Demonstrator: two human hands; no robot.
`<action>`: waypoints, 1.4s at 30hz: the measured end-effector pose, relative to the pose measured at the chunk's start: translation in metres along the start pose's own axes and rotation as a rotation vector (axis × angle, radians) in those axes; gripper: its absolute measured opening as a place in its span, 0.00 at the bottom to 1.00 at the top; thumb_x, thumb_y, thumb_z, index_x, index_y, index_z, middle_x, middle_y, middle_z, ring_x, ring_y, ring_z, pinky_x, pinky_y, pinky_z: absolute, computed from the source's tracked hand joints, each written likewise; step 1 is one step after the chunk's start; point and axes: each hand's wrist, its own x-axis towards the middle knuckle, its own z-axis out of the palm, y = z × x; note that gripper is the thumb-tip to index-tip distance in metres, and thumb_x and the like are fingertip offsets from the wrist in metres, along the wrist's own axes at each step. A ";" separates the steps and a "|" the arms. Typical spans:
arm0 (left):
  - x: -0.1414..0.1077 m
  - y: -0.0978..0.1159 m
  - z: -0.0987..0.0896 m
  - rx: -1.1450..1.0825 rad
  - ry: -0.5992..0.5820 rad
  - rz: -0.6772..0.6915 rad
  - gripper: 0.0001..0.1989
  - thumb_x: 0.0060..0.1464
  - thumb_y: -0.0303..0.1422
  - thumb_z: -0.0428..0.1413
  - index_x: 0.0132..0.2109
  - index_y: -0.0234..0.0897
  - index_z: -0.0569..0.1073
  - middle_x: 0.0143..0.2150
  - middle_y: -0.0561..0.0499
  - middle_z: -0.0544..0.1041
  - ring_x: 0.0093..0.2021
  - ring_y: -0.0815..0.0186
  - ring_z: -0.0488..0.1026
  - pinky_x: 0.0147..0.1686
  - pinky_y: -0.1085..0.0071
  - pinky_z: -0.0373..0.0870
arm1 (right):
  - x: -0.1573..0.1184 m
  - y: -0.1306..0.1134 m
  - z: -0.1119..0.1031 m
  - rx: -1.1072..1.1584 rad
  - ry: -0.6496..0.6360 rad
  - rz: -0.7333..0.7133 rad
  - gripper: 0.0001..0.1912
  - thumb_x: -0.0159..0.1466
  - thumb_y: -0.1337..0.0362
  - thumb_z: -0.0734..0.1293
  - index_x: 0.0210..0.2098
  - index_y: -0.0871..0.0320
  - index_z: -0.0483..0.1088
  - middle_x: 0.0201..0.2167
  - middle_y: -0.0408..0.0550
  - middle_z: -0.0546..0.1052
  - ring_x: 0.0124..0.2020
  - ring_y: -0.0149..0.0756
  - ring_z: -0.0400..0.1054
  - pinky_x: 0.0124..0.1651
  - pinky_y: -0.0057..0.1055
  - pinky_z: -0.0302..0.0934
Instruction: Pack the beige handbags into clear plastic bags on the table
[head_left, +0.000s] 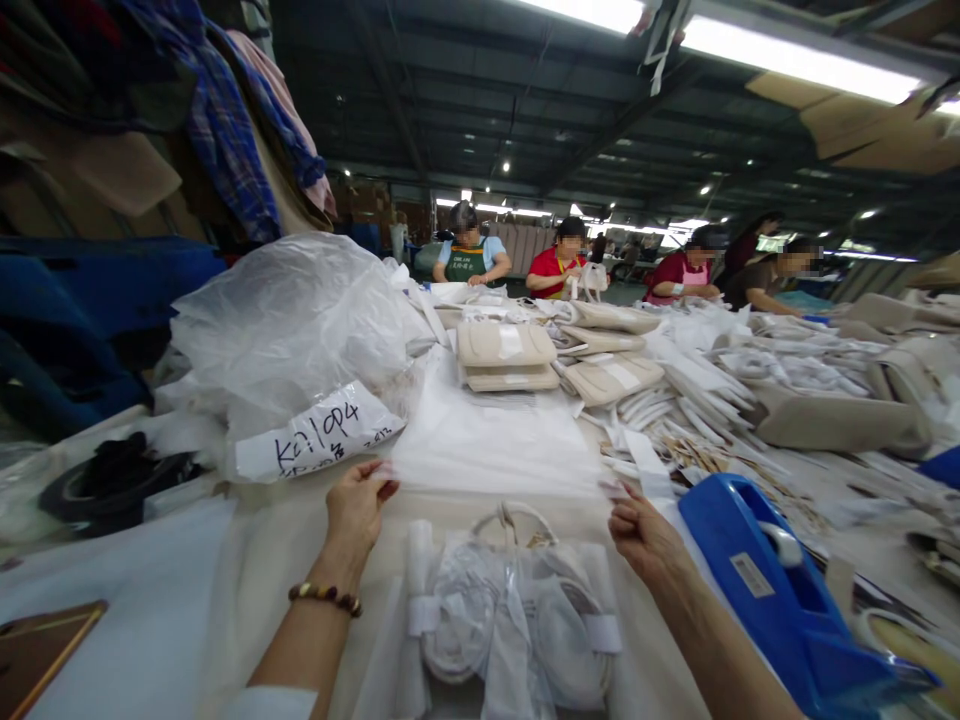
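Note:
My left hand (360,505) pinches the near left corner of a thin white tissue sheet (495,440). At the near right corner of that sheet, my right hand (637,530) is closed on it too. The sheet is stretched between both hands, its far part lying on the worktable. Just below it, between my forearms, lies a cream bag (517,600) partly wrapped in white tissue, with coiled straps under clear wrapping and a handle at its top.
A blue tape dispenser (780,590) stands at right. Behind the sheet are stacked beige bag flaps (506,350). A large plastic bag (300,310) with a handwritten label sits at left, near a phone-like brown object (45,650). Several co-workers (469,250) work across the table.

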 end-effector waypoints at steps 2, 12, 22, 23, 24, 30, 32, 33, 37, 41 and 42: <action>-0.003 -0.006 -0.002 0.154 -0.009 0.090 0.06 0.46 0.26 0.59 0.31 0.33 0.67 0.25 0.59 0.68 0.22 0.74 0.66 0.26 0.75 0.67 | 0.001 -0.002 0.001 0.088 -0.023 0.028 0.12 0.46 0.64 0.69 0.24 0.55 0.60 0.14 0.33 0.60 0.12 0.23 0.53 0.14 0.21 0.51; -0.020 0.006 -0.011 0.897 -0.237 0.360 0.16 0.52 0.38 0.49 0.18 0.40 0.65 0.12 0.54 0.61 0.18 0.64 0.63 0.30 0.68 0.59 | -0.032 0.006 0.000 -0.244 -0.117 0.005 0.24 0.51 0.43 0.66 0.16 0.55 0.58 0.10 0.35 0.59 0.12 0.26 0.52 0.16 0.25 0.49; -0.013 0.021 -0.011 0.922 -0.315 0.136 0.21 0.50 0.46 0.49 0.18 0.37 0.67 0.14 0.49 0.67 0.18 0.64 0.68 0.25 0.70 0.66 | -0.042 0.002 -0.008 -0.706 -0.162 -0.158 0.30 0.53 0.35 0.51 0.15 0.54 0.57 0.12 0.39 0.60 0.17 0.31 0.56 0.21 0.29 0.51; -0.014 0.022 -0.008 0.903 -0.310 0.127 0.20 0.49 0.46 0.50 0.19 0.37 0.68 0.14 0.49 0.68 0.18 0.64 0.68 0.24 0.70 0.66 | -0.042 0.002 -0.008 -0.702 -0.169 -0.147 0.30 0.53 0.34 0.51 0.15 0.54 0.57 0.12 0.39 0.60 0.16 0.31 0.56 0.21 0.29 0.51; -0.015 0.022 -0.006 0.883 -0.302 0.123 0.19 0.49 0.45 0.50 0.20 0.36 0.68 0.14 0.49 0.68 0.18 0.64 0.68 0.24 0.70 0.66 | -0.042 0.001 -0.008 -0.689 -0.170 -0.142 0.30 0.53 0.35 0.52 0.15 0.54 0.57 0.11 0.39 0.61 0.16 0.31 0.56 0.21 0.29 0.51; -0.033 0.019 0.000 0.752 -0.293 0.120 0.23 0.49 0.49 0.46 0.21 0.35 0.69 0.16 0.48 0.70 0.18 0.63 0.69 0.22 0.69 0.68 | -0.051 -0.005 -0.009 -0.496 -0.115 -0.146 0.29 0.56 0.37 0.54 0.13 0.54 0.58 0.11 0.41 0.62 0.16 0.32 0.57 0.23 0.28 0.54; -0.037 0.015 -0.006 0.725 -0.310 0.111 0.23 0.48 0.51 0.46 0.23 0.34 0.69 0.17 0.48 0.71 0.19 0.63 0.70 0.22 0.68 0.69 | -0.055 -0.003 -0.011 -0.476 -0.115 -0.168 0.30 0.57 0.38 0.53 0.14 0.54 0.59 0.12 0.42 0.63 0.17 0.32 0.58 0.24 0.28 0.55; -0.037 0.013 -0.009 0.717 -0.317 0.105 0.23 0.48 0.51 0.46 0.24 0.34 0.70 0.18 0.49 0.71 0.20 0.63 0.70 0.22 0.68 0.69 | -0.057 -0.001 -0.013 -0.483 -0.120 -0.181 0.30 0.57 0.38 0.53 0.14 0.55 0.59 0.13 0.42 0.63 0.18 0.32 0.58 0.24 0.28 0.55; -0.036 0.009 -0.013 0.727 -0.323 0.075 0.23 0.46 0.51 0.46 0.26 0.34 0.70 0.18 0.49 0.71 0.21 0.63 0.70 0.23 0.67 0.70 | -0.062 0.008 -0.019 -0.549 -0.136 -0.199 0.29 0.57 0.37 0.54 0.16 0.54 0.58 0.14 0.41 0.63 0.18 0.32 0.57 0.24 0.29 0.53; -0.035 0.019 -0.010 0.757 -0.402 0.072 0.22 0.46 0.51 0.47 0.23 0.35 0.69 0.17 0.49 0.69 0.21 0.62 0.69 0.24 0.66 0.70 | -0.059 0.013 -0.022 -0.519 -0.156 -0.140 0.28 0.59 0.39 0.53 0.16 0.54 0.58 0.14 0.42 0.64 0.19 0.33 0.59 0.25 0.29 0.55; -0.035 0.024 -0.011 0.757 -0.438 0.075 0.22 0.46 0.51 0.48 0.22 0.35 0.68 0.17 0.50 0.69 0.21 0.63 0.69 0.24 0.66 0.70 | -0.058 0.013 -0.023 -0.515 -0.169 -0.132 0.29 0.59 0.39 0.52 0.16 0.54 0.59 0.14 0.42 0.65 0.19 0.33 0.59 0.26 0.29 0.55</action>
